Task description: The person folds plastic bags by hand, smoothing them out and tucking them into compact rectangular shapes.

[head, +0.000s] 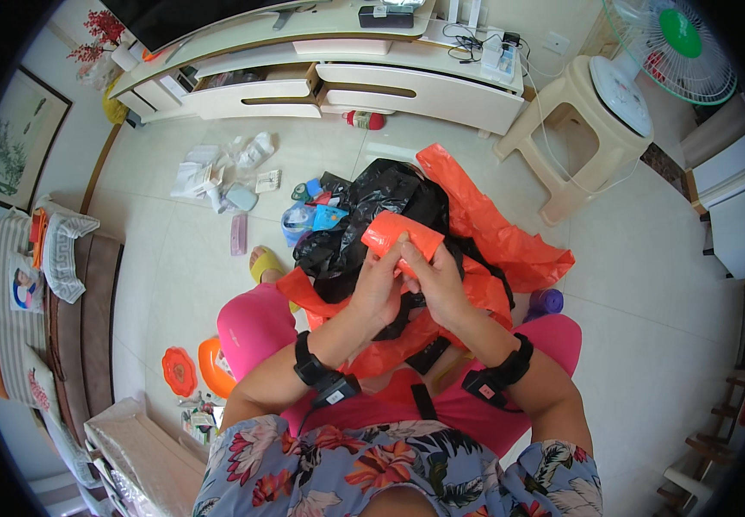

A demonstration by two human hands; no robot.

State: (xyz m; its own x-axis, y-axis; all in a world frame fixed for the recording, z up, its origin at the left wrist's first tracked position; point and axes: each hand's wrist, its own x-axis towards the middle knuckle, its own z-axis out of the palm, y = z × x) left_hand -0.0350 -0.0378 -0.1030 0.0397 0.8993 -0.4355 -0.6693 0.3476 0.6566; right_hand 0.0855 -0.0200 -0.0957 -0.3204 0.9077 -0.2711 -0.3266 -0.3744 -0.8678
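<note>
Both my hands grip a roll of glossy orange-red plastic [398, 234], probably bags, above the floor between my knees. My left hand [376, 287] holds it from the lower left, and my right hand [438, 281] from the right, with the thumbs close together on its near side. Beneath and beyond lies a crumpled black plastic bag [392, 187]. Loose orange-red plastic sheeting [502, 239] spreads to its right and under my wrists. A blue pack [328, 218] and other small items rest against the black bag's left side.
White crumpled packaging [201, 171] and a pink case [238, 234] lie on the floor at left. A purple roll [545, 301] is beside my right knee. A beige plastic stool [556, 123] stands at upper right, a TV cabinet [411, 84] ahead. An orange flower-shaped dish [179, 371] sits lower left.
</note>
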